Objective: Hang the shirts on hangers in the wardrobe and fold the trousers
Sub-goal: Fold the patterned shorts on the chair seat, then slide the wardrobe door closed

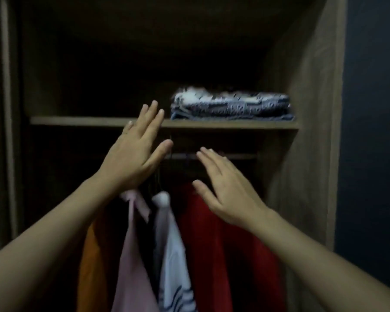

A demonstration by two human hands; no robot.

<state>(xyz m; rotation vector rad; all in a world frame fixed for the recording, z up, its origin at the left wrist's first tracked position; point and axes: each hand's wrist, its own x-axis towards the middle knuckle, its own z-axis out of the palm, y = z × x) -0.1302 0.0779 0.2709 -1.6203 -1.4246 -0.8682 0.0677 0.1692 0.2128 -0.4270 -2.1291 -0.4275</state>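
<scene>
Both hands were empty, fingers spread: left hand (133,154) over the shelf (77,121) front edge, right hand (225,190) just below the rail (241,156). Shirts (173,255) hung under the shelf; folded trousers (231,106) sat at its right end. Fabric looked light and limp, so best taken at the collar or hanger hook. Hooks and hangers were lost in shadow; frame blurred.

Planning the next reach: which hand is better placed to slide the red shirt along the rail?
Probably the right hand: it hovers open directly over the red shirt, just below the rail. The left hand is over the pink shirt.
</scene>
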